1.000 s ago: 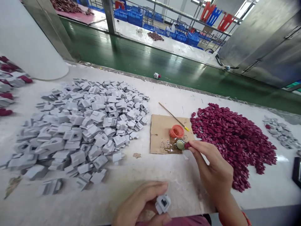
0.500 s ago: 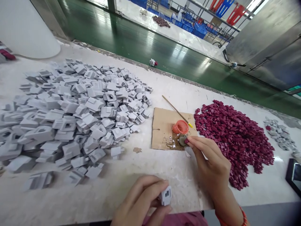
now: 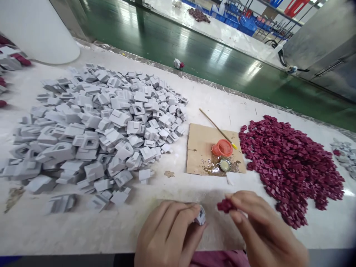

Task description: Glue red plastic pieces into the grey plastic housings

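Note:
My left hand (image 3: 172,230) is closed round a small grey plastic part (image 3: 200,216), whose end with a square opening faces right. Pinched between thumb and fingers of my right hand (image 3: 258,222) is a small maroon plastic piece (image 3: 225,205). The two parts are a short gap apart, above the near side of the table. Beyond them lies a cardboard square (image 3: 203,142), wet with a shiny liquid around a bottle cap (image 3: 224,165) holding pale liquid. A red cup (image 3: 224,147) stands just behind the cap.
A large heap of grey parts (image 3: 111,118) covers the left side of the white table; maroon pieces (image 3: 292,159) are piled on the right. A thin stick with a yellow tip (image 3: 217,128) rests partly on the cardboard. Behind runs a green conveyor belt (image 3: 155,48) carrying one grey-and-maroon part (image 3: 178,63).
My right hand has drawn back from the bottle cap toward me, bringing the maroon piece near the grey part. My left hand still grips the grey part, and the view has shifted slightly.

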A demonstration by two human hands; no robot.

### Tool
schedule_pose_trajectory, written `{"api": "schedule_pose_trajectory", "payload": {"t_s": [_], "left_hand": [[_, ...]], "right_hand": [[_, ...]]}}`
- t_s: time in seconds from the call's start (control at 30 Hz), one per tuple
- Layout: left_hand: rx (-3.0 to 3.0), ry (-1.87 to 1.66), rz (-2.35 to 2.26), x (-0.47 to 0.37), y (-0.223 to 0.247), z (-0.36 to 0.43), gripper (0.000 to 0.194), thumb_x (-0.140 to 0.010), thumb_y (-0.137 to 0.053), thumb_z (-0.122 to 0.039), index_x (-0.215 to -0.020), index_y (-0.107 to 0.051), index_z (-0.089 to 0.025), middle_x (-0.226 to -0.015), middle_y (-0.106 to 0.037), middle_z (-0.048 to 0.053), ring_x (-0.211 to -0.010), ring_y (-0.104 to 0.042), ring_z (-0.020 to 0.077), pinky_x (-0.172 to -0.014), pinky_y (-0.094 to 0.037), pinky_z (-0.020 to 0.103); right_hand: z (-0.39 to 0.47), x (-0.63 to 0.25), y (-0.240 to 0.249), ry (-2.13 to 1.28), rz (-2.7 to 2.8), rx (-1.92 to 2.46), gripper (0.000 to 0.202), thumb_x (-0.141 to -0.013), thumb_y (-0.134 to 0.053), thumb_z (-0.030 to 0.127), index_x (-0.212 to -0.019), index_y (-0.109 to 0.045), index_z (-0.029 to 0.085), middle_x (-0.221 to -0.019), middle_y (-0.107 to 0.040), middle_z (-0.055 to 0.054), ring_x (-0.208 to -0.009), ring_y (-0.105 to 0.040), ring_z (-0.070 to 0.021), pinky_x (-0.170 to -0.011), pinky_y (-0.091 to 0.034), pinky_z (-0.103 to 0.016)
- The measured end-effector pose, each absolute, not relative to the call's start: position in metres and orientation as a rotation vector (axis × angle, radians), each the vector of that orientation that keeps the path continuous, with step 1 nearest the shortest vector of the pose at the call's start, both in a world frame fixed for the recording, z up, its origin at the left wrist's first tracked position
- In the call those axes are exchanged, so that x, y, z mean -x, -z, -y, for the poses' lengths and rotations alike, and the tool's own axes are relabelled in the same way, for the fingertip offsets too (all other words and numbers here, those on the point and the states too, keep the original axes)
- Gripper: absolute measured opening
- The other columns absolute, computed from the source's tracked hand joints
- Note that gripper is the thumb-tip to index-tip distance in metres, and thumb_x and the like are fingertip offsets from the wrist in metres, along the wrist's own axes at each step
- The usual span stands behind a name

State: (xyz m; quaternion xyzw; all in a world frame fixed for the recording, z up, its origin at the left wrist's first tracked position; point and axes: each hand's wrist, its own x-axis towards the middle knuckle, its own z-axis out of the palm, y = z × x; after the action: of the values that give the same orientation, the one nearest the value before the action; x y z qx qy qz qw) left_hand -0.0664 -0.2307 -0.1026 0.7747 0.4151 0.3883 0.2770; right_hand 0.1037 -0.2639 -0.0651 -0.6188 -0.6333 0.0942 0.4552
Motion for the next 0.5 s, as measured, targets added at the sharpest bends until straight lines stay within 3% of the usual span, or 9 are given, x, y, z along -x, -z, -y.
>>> {"api": "schedule_pose_trajectory", "payload": {"t_s": [0.2, 0.5], "left_hand": [[-2.148, -1.045, -1.083, 0.069, 0.104, 0.229, 0.02, -0.08, -0.07, -0.012, -0.097, -0.062, -0.018, -0.081, -0.071, 0.002, -0.074, -0.063, 0.0171, -0.07, -0.051, 0.029], [-2.168, -1.027, -1.096, 0.071, 0.103, 0.228, 0.016, -0.082, -0.066, -0.011, -0.096, -0.06, -0.018, -0.082, -0.07, 0.002, -0.075, -0.062, 0.0164, -0.071, -0.05, 0.028]], "right_hand": [[0.274, -0.086, 0.079, -0.447, 1.521, 1.511, 0.021, -0.086, -0.061, 0.008, -0.103, -0.067, 0.019, -0.093, -0.068, -0.005, -0.085, -0.066, -0.0153, -0.07, -0.059, -0.023], [0.267, -0.086, 0.078, -0.433, 1.669, 1.461, 0.026, -0.082, -0.063, 0.002, -0.103, -0.066, 0.018, -0.094, -0.07, -0.006, -0.087, -0.068, -0.0163, -0.073, -0.06, -0.024]]}}
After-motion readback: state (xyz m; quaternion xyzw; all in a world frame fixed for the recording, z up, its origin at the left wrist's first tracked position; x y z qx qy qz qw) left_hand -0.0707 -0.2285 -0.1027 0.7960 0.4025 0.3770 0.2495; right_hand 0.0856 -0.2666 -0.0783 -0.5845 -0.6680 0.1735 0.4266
